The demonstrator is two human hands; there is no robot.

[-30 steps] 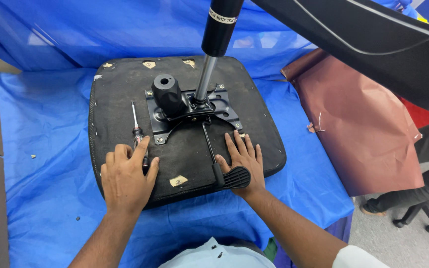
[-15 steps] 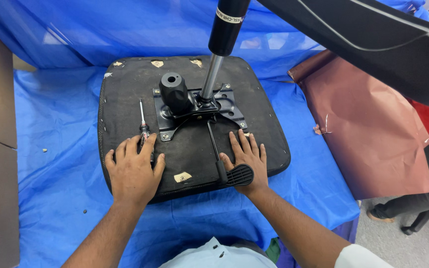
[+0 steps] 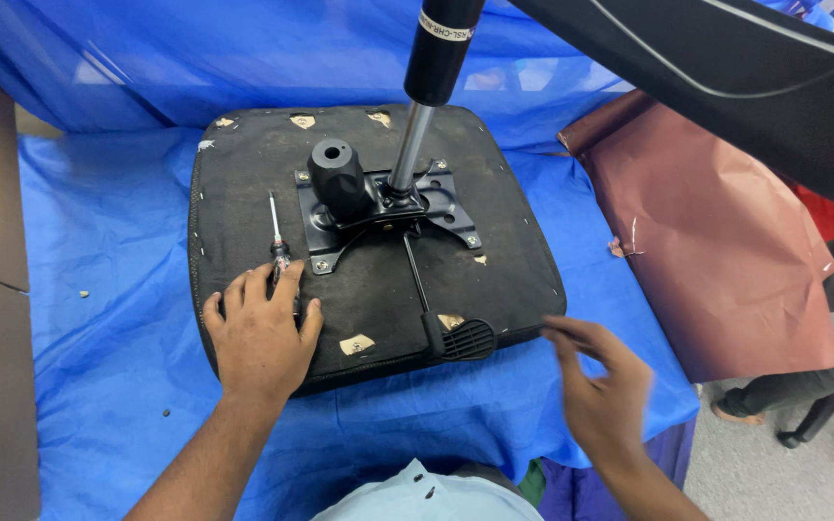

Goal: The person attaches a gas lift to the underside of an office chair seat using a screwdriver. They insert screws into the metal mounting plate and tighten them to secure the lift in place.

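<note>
You have one upturned seat cushion (image 3: 243, 193), one mechanism plate (image 3: 446, 207), one gas cylinder (image 3: 427, 96), one lever (image 3: 436, 309), one screwdriver (image 3: 277, 236), one blue sheet (image 3: 98, 289) and one brown sheet (image 3: 716, 260).

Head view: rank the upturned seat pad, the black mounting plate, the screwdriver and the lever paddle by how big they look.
1. Upturned seat pad, by far the largest.
2. Black mounting plate.
3. Screwdriver, long but thin, its handle partly under the left hand.
4. Lever paddle, close to the screwdriver; that pair is unsure.

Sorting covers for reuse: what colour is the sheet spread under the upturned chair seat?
Blue, seen in the head view: the sheet under the chair seat.
</note>
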